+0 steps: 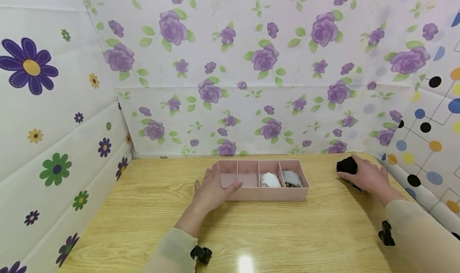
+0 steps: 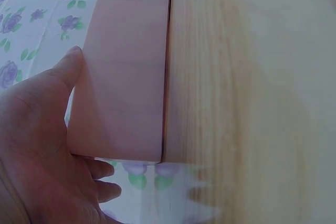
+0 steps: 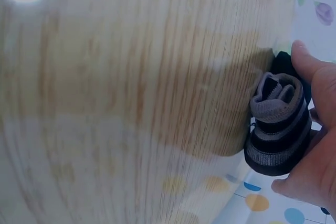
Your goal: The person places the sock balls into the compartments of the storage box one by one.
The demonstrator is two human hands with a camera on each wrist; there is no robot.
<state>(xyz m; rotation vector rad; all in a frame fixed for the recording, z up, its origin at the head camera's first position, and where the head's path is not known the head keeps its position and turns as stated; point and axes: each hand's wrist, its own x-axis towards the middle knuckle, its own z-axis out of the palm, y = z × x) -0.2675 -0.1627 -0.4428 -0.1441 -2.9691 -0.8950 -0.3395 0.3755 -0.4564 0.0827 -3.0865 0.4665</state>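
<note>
right hand (image 1: 370,178) grips striped knit roll (image 3: 280,136); left hand (image 1: 210,190) touches oblong box (image 1: 269,194)

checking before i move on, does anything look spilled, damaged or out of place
Nothing stands out. The pink box sits upright on the table, with a white bundle and a grey bundle inside its right half. The dark striped bundle is outside the box, but in the right grip; no spill or damage shows.
</note>
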